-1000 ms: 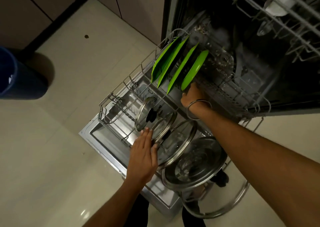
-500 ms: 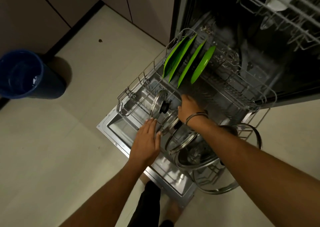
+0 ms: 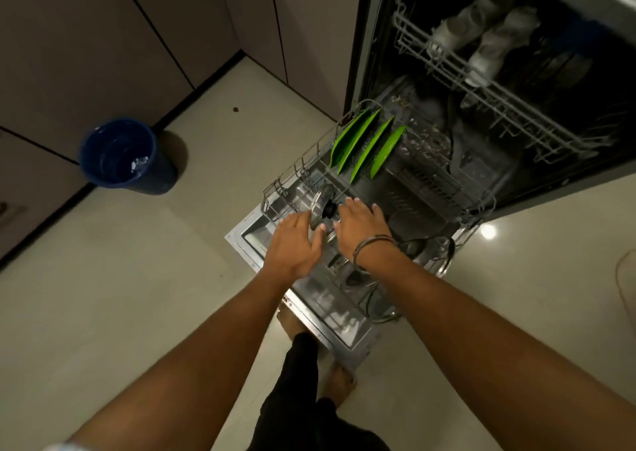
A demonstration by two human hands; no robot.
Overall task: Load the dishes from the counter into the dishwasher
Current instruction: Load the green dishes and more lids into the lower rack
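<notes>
Both hands flat, fingers relaxed: left hand (image 3: 295,244) and right hand (image 3: 359,223) flank upright round glass lid (image 3: 319,207) in wire rack (image 3: 444,189), grasping nothing.

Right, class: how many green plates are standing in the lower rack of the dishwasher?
4. All stand on edge in a row at the far left of the lower rack: first, second, third, fourth. The first two nearly overlap, so another could be hidden.

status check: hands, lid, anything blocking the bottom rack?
Left hand open, fingers against small glass lid. Right hand open, beside its knob. Lid upright in lower rack. Larger lids crowd the near end.
</notes>
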